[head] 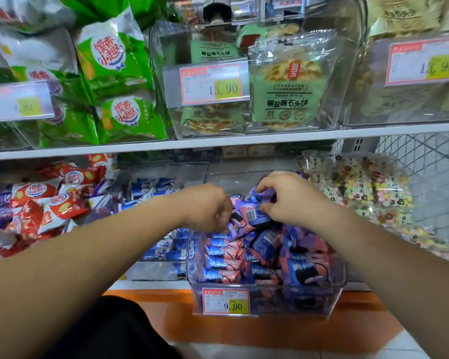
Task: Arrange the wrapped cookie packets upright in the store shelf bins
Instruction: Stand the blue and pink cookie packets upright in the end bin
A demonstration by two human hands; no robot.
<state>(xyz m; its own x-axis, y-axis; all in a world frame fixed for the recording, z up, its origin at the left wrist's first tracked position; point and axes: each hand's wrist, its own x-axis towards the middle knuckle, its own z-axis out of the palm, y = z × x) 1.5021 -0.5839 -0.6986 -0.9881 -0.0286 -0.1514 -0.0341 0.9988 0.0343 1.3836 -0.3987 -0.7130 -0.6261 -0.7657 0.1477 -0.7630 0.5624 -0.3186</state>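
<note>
A clear plastic bin [335, 288] on the lower shelf holds several blue, pink and purple wrapped cookie packets [226, 263]; those at its left stand in a row, the rest lie jumbled. Both hands reach into the top of the pile. My left hand [208, 208] has its fingers curled down onto a pink and purple packet [237, 226] and grips it. My right hand [293, 198] pinches a purple packet [263, 194] at its top edge, with a barcoded packet [252, 215] just under its fingers.
A second clear bin [163, 248] of blue packets stands to the left, then red and purple snack bags [42, 206]. A bag of small coloured sweets [368, 193] lies to the right. The shelf above [218, 143] carries bins of green packets. A wire basket [430, 177] is far right.
</note>
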